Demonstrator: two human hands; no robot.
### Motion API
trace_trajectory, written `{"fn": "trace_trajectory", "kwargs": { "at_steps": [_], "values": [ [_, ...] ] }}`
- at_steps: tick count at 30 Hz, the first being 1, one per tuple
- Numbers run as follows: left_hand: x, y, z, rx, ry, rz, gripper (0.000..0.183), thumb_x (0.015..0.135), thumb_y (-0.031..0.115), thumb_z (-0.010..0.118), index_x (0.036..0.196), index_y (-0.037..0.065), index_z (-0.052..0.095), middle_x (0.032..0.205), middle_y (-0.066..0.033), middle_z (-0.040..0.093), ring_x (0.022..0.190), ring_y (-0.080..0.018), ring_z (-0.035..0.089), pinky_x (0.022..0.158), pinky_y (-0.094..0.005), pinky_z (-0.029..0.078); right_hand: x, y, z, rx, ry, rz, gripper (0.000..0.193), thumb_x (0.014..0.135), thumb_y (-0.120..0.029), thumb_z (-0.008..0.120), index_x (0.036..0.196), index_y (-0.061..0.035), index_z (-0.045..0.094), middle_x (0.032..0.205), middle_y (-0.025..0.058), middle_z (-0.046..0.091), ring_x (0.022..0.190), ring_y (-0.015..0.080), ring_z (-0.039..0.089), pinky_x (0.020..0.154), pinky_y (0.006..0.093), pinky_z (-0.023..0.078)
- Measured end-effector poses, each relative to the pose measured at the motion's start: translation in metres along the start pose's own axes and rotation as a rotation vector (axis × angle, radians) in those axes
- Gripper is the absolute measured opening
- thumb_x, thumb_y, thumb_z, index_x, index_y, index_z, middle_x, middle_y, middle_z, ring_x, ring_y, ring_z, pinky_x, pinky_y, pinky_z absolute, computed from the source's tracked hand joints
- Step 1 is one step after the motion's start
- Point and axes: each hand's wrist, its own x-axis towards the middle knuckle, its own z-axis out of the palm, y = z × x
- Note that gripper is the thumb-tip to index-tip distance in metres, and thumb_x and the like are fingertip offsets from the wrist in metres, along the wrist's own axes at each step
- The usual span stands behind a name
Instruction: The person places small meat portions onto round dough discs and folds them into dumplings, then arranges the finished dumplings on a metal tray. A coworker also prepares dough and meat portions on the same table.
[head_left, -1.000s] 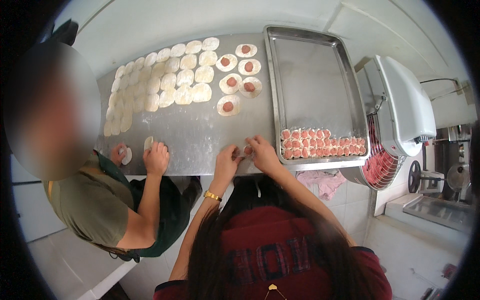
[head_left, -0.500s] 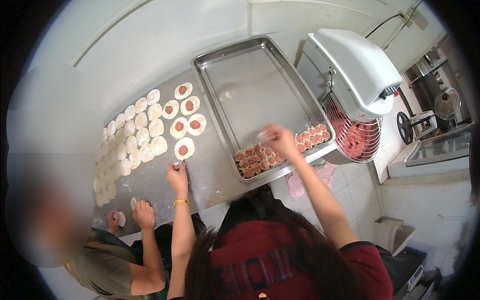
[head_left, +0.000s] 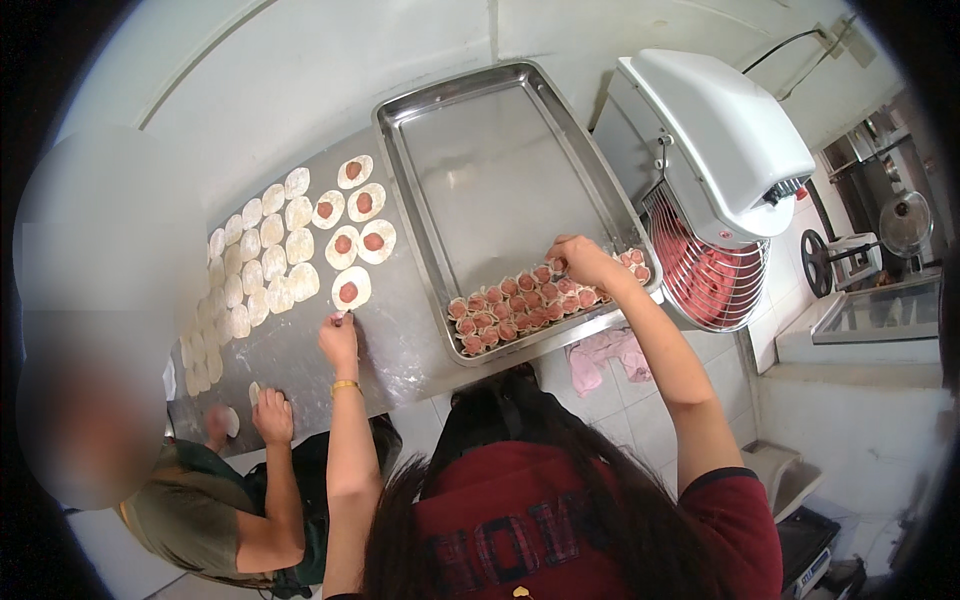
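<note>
My left hand (head_left: 338,345), a gold band at its wrist, is closed in a pinch at the near edge of a round dough wrapper (head_left: 336,299) topped with a ball of pink meat filling (head_left: 348,292). What sits between those fingertips is too small to make out. Over the near part of a big metal tray (head_left: 415,190), my right hand (head_left: 592,266) is closed, its fingertips on an open-topped dumpling (head_left: 558,265). Rows of such meat-topped dumplings (head_left: 500,313) stand packed along the tray's near side, some hidden under my hand.
Several more filled wrappers (head_left: 366,202) and rows of plain floured wrappers (head_left: 272,230) lie on the metal table (head_left: 400,345). At left a co-worker's hands (head_left: 272,415) handle dough pieces. A white mixer (head_left: 700,140) with a wire guard over red meat stands right of the tray.
My right hand has moved slightly right and settled at the dumpling row, no longer blurred. My left hand stays at the same filled wrapper. The whole view has shifted a little.
</note>
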Motion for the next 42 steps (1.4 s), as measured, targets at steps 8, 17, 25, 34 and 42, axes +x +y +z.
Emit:
{"fn": "trace_trajectory", "kwargs": {
  "at_steps": [8,17,25,34,42],
  "values": [
    [-0.003,0.008,0.003,0.000,0.053,-0.071,0.025,0.073,0.022,0.069,0.086,0.001,0.066,0.076,-0.0138,0.067,0.071,-0.0281,0.064,0.068,-0.0400,0.048,-0.004,-0.007,-0.005,0.002,-0.105,-0.072,0.027,0.062,0.006,0.060,0.088,-0.0029,0.067,0.088,0.0126,0.063,0.082,0.0326,0.061,0.072,0.0383,0.049],
    [-0.018,0.016,0.015,0.091,0.255,-0.080,0.035,0.079,0.037,0.062,0.092,0.004,0.065,0.083,-0.0133,0.067,0.078,-0.0332,0.063,0.069,-0.0434,0.046,-0.006,-0.007,-0.015,0.096,-0.081,-0.073,0.043,0.068,-0.004,0.062,0.111,-0.0072,0.062,0.099,0.0163,0.063,0.091,0.0350,0.061,0.078,0.0408,0.049],
    [-0.024,0.035,0.020,0.200,0.319,-0.145,0.037,0.080,0.039,0.059,0.093,0.005,0.063,0.088,-0.0133,0.064,0.081,-0.0349,0.060,0.069,-0.0466,0.044,0.006,-0.005,-0.015,0.175,-0.137,-0.206,0.039,0.073,0.001,0.055,0.109,-0.0072,0.064,0.100,0.0147,0.065,0.094,0.0322,0.062,0.080,0.0395,0.049],
    [-0.016,0.024,0.021,0.170,0.315,-0.109,0.031,0.078,0.031,0.063,0.092,0.004,0.064,0.087,-0.0145,0.065,0.080,-0.0357,0.061,0.069,-0.0452,0.046,0.005,0.000,-0.009,0.234,-0.272,-0.074,0.034,0.074,0.005,0.051,0.103,-0.0055,0.065,0.098,0.0139,0.065,0.090,0.0324,0.062,0.077,0.0376,0.049],
    [-0.014,0.030,0.017,0.152,0.265,-0.100,0.034,0.078,0.031,0.064,0.091,-0.001,0.063,0.088,-0.0195,0.064,0.084,-0.0373,0.061,0.074,-0.0443,0.046,0.005,0.002,-0.013,0.258,-0.197,-0.057,0.045,0.073,-0.002,0.055,0.117,-0.0081,0.060,0.111,0.0153,0.063,0.101,0.0324,0.060,0.088,0.0372,0.047]
  ]
}}
